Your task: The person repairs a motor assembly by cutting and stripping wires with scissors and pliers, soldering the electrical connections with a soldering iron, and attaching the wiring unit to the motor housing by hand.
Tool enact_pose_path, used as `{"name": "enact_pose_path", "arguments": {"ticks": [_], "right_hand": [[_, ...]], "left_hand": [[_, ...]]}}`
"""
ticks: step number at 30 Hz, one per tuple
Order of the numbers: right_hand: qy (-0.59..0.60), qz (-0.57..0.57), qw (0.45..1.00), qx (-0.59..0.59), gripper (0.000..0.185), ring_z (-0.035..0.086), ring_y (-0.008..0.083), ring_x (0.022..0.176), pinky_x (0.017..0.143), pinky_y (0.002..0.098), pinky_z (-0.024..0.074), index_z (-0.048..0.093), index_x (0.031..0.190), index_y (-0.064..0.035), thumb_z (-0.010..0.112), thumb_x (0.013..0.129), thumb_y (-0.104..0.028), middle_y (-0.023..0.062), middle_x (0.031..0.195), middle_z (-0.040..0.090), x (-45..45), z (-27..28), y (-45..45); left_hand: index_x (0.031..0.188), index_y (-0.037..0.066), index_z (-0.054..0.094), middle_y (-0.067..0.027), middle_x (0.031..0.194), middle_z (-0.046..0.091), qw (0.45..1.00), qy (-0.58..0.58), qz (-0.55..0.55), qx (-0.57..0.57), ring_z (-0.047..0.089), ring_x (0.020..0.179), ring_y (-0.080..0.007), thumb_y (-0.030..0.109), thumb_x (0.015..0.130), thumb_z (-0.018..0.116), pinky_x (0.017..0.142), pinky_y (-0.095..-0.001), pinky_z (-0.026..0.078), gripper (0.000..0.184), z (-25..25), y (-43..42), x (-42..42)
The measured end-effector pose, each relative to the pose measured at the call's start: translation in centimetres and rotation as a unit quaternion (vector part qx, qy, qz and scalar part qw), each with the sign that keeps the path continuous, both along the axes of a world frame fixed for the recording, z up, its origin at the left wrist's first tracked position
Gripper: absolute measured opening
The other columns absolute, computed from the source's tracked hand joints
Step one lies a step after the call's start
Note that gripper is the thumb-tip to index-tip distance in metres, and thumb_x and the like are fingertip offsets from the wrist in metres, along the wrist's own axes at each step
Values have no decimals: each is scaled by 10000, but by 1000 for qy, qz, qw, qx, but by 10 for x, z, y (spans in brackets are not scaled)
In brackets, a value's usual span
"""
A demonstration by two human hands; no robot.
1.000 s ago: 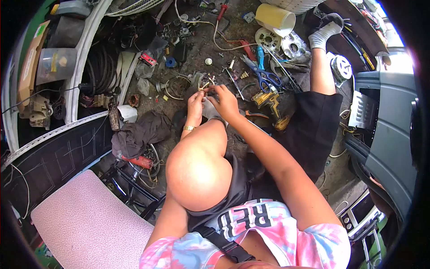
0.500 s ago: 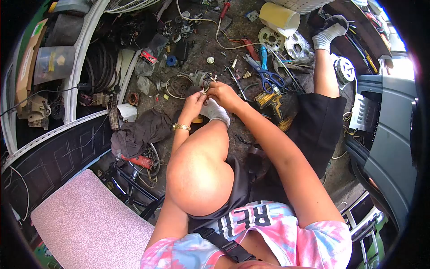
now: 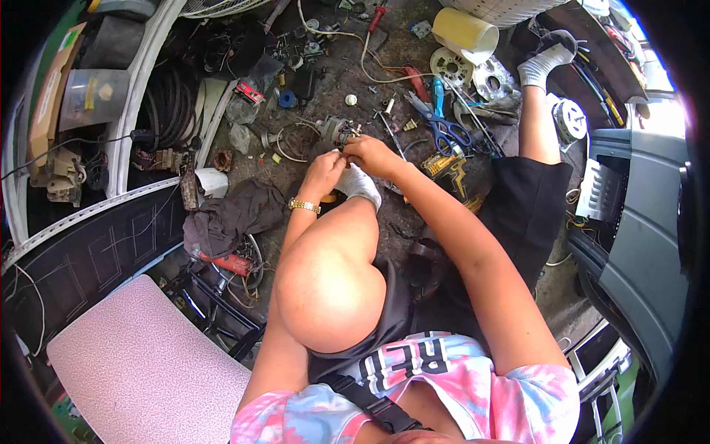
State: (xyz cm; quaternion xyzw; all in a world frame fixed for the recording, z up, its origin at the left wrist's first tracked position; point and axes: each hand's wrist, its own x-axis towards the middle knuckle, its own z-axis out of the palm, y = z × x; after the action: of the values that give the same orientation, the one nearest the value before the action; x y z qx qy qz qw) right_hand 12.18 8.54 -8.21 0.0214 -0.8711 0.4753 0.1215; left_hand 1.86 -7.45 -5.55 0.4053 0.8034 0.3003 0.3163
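Observation:
My left hand (image 3: 324,175) and my right hand (image 3: 372,157) meet just above my white-socked foot (image 3: 360,185). Fingertips of both are pinched together on something small that they hide. Right beyond them on the floor sits a metal motor-like part (image 3: 334,129) with thin wires at its near side, close to my right fingers. A thin wire loop (image 3: 294,142) lies left of this part. To the right of my right hand are blue-handled scissors (image 3: 450,136) and a yellow-and-black power drill (image 3: 448,175).
Behind the scissors lie a blue-handled tool (image 3: 438,96), a slotted metal disc (image 3: 451,66) and a yellow container (image 3: 464,35). A dark cloth (image 3: 240,214) is bunched on the left. The pink patterned seat (image 3: 148,362) fills the lower left, and a grey panel (image 3: 643,244) stands right.
My left hand has turned and closed in against the right fingers, covering the small light bit seen between them before. The tools on the floor stay put.

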Motion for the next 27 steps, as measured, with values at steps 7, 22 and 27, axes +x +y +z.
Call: {"name": "enact_pose_path", "arguments": {"ticks": [7,22,27], "right_hand": [[-80,-57,986,-137,125,670,353,779,703,422,531,714,838,-42,709,740,-119,174,825,687,1,1,2],[-146,-176,973,-44,110,669,333,825,720,414,523,719,852,-76,672,757,-105,136,866,695,0,4,9],[-62,-135,987,-69,137,644,333,876,761,423,513,693,925,-92,664,796,-129,102,911,669,6,-1,7]], "left_hand": [[916,29,613,62,734,521,947,-288,141,33,465,683,-55,324,1012,511,618,-235,390,327,-17,3,4],[781,-13,556,-163,678,530,987,88,69,116,510,587,-248,168,904,576,575,-357,421,220,-15,7,11],[796,-12,578,-179,681,573,992,-27,96,77,556,604,-330,202,904,575,587,-394,440,240,-10,6,8]]}}
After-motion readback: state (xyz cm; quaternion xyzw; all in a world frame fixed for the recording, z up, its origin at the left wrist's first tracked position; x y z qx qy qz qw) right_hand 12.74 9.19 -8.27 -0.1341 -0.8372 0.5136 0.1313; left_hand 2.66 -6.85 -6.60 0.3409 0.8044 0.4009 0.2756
